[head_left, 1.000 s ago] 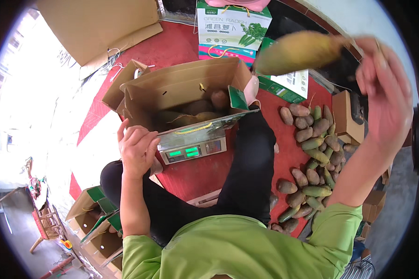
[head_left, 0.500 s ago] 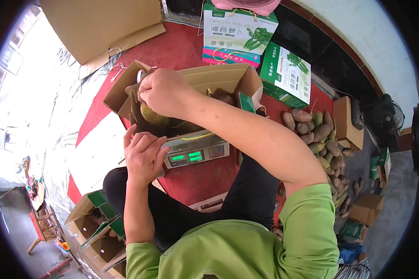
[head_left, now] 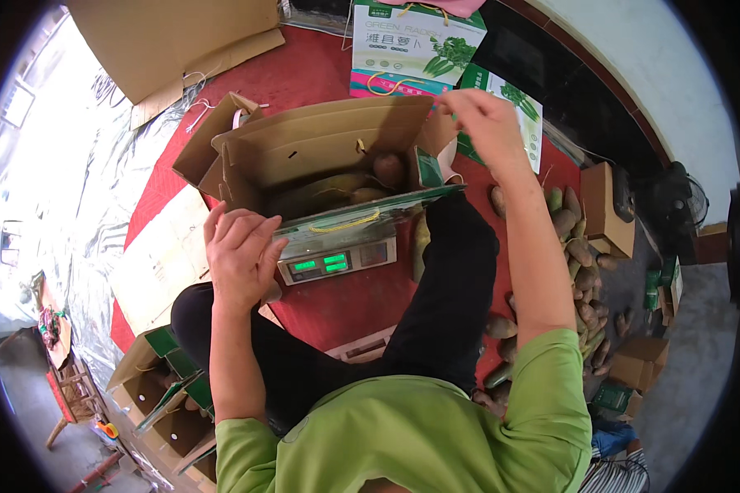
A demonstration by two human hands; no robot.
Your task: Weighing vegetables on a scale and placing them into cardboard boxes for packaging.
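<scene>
An open cardboard box (head_left: 304,135) rests on a scale (head_left: 337,261) with lit green digits. Inside lie a long green radish (head_left: 325,191) and a rounder brownish one (head_left: 388,169), partly in shadow. My left hand (head_left: 242,251) is by the box's near left corner, its fingers loosely spread and holding nothing visible. At the box's far right corner hovers my right hand (head_left: 489,127), fingers bent and apart, nothing seen in them. Whether its fingertips touch the cardboard flap I cannot tell. A yellow cord handle (head_left: 345,222) lies along the box's near side.
Many loose radishes (head_left: 584,279) are heaped to my right beside a small carton (head_left: 608,209). Printed gift boxes (head_left: 419,45) stand behind. A box with green flaps (head_left: 168,403) sits at my left, a large cardboard sheet (head_left: 173,49) at far left. A black fan (head_left: 682,197) stands right.
My right hand has left the box's left end and swung right to its far right corner. The radish that was under that hand now lies lower in the box. My left hand barely moved.
</scene>
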